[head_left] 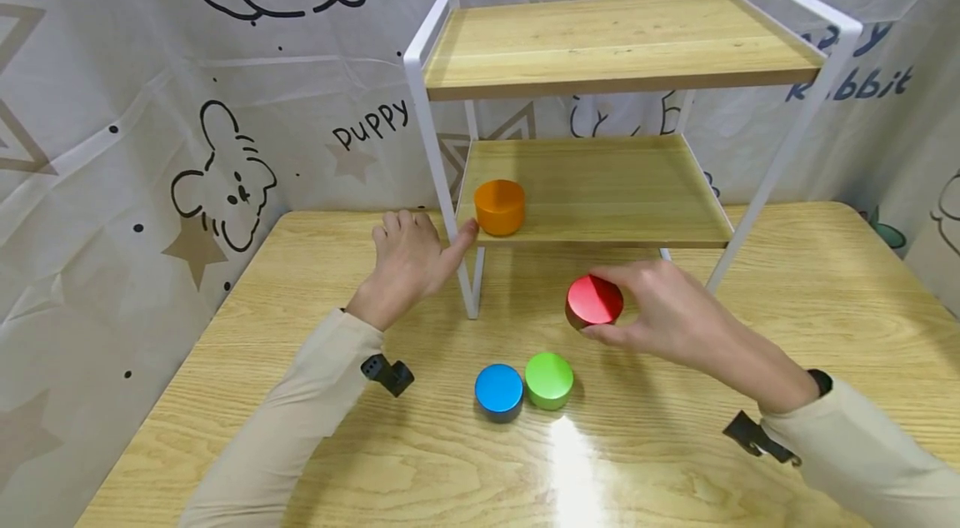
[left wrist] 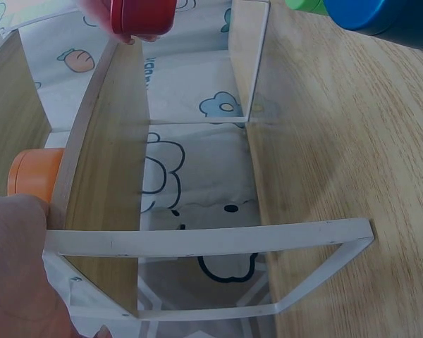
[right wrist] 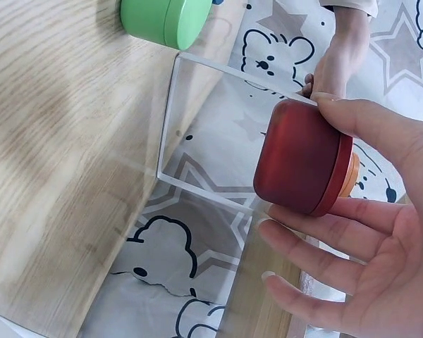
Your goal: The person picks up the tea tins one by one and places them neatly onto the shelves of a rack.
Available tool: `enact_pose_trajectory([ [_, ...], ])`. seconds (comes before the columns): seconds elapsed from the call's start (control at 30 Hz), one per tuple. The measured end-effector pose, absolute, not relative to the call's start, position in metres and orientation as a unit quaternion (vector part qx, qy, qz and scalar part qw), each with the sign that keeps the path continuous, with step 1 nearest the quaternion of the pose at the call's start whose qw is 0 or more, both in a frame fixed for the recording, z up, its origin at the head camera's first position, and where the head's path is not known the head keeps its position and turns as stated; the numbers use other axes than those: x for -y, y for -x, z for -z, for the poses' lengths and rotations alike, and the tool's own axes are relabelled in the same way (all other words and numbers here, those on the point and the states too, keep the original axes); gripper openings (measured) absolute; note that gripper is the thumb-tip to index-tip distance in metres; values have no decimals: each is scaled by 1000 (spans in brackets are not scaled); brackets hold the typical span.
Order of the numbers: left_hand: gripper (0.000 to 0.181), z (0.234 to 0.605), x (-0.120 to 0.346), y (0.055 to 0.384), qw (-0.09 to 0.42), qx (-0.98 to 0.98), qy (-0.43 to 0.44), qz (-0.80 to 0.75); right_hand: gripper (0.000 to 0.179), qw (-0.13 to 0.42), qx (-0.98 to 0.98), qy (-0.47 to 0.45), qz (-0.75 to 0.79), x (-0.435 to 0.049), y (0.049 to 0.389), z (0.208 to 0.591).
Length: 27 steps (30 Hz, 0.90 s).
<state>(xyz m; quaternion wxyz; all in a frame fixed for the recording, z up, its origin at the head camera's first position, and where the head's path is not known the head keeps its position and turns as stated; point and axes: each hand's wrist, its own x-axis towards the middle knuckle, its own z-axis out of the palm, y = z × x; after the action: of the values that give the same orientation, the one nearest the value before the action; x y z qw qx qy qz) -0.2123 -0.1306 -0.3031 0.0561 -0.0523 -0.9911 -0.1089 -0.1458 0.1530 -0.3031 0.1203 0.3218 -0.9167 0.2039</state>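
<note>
My right hand [head_left: 667, 311] pinches a red round tin [head_left: 594, 301] between thumb and fingers, in front of the rack's middle shelf. In the right wrist view the tin [right wrist: 299, 158] lies on its side against the thumb. My left hand [head_left: 408, 261] is at the rack's left post, its thumb stretched across to the front corner of the middle shelf. Right by that thumb tip, an orange round tin [head_left: 499, 207] stands on the shelf's left end. Close together on the table are a blue tin [head_left: 498, 391] and a green tin [head_left: 549, 381].
A two-level rack [head_left: 622, 37] with white metal legs and wooden boards stands at the back of the wooden table [head_left: 420, 461]. Behind it hangs a printed cloth [head_left: 315, 78] with cartoon animals and stars. The rack's side frame [left wrist: 211, 243] crosses the left wrist view.
</note>
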Motion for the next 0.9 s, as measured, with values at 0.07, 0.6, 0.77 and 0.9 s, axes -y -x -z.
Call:
enact_pose_trajectory([
  [0.07, 74, 303, 131, 212, 55, 991, 53, 109, 52, 118, 918, -319, -204, -153, 146, 302],
  [0.6, 80, 304, 130, 214, 45, 993, 56, 93, 57, 122, 930, -292, -188, -149, 148, 285],
  [0.77, 80, 303, 131, 214, 44, 993, 57, 93, 57, 135, 927, -296, -186, -149, 150, 278],
  [0.9, 80, 303, 131, 214, 44, 993, 57, 95, 56, 150, 922, -301, -189, -149, 151, 273],
])
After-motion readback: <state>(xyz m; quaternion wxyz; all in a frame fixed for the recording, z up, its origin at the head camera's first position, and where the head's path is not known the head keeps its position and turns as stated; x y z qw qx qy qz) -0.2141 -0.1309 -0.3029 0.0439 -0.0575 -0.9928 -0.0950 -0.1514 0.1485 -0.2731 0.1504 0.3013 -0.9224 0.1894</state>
